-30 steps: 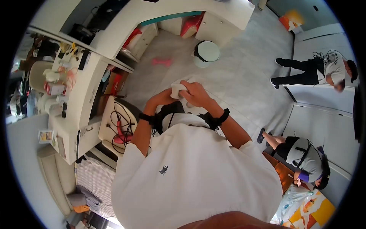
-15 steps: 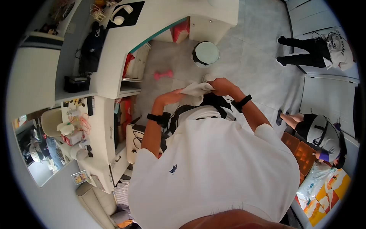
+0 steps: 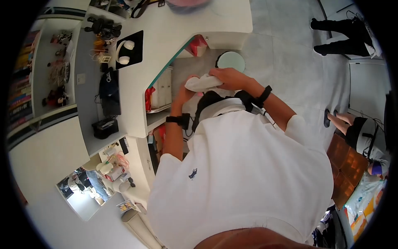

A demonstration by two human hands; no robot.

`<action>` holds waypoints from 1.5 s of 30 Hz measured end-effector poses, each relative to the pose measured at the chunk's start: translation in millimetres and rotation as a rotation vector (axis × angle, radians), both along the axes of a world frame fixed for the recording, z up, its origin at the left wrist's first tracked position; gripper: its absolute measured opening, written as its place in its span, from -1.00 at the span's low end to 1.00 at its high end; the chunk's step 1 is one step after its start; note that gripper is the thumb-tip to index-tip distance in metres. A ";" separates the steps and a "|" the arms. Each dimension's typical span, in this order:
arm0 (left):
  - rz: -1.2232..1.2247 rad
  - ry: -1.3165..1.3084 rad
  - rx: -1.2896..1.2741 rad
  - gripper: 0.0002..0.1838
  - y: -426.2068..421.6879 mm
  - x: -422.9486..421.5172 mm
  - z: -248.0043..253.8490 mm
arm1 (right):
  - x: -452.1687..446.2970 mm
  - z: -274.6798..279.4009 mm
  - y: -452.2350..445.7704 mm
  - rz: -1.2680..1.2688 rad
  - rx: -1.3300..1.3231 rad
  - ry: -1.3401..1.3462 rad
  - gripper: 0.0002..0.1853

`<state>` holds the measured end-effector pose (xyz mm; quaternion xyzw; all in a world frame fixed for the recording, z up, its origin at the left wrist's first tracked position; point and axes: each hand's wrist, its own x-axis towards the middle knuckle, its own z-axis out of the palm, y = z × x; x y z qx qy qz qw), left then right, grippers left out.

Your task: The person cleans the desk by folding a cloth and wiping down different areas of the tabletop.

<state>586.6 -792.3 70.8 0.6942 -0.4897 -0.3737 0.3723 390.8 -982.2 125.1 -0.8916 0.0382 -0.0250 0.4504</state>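
A white cloth (image 3: 202, 84), bunched into a small thick bundle, is stretched between my two hands in front of my waist. My left hand (image 3: 185, 92) is closed on its left end, with the fingers partly hidden behind the fabric. At the right end my right hand (image 3: 229, 78) grips the cloth, thumb and fingers pressed together. Both wrists wear black bands. Just beyond my hands stands a round container with a pale green top (image 3: 231, 61).
A white desk (image 3: 174, 35) curves ahead and left, carrying white headphones (image 3: 125, 52) on a black mat and a dark cap (image 3: 108, 85). A red bag (image 3: 197, 45) sits beneath it. Two people stand at the right, near a brown tiled surface (image 3: 346, 166).
The cloth has gone from hanging loosely to a compact bundle. Both hands have risen slightly away from my body. My view has shifted toward the desk.
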 end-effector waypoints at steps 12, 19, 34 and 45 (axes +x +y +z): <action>-0.135 -0.113 -0.052 -0.62 -131.1 66.7 -38.8 | -0.1 -34.8 -70.5 -0.078 -0.432 -0.061 -0.64; 0.065 0.266 -0.203 -0.56 -260.1 114.1 9.3 | 89.9 -0.3 -123.7 -0.475 -0.724 -0.031 -0.72; -0.298 -0.575 0.188 -0.17 -222.4 192.7 -96.8 | 235.3 -160.8 -148.0 -0.415 -0.874 0.328 -0.80; -0.300 -0.660 0.055 -0.29 -226.5 173.6 -126.6 | 235.7 -167.0 -168.7 -0.414 -0.535 0.415 -0.77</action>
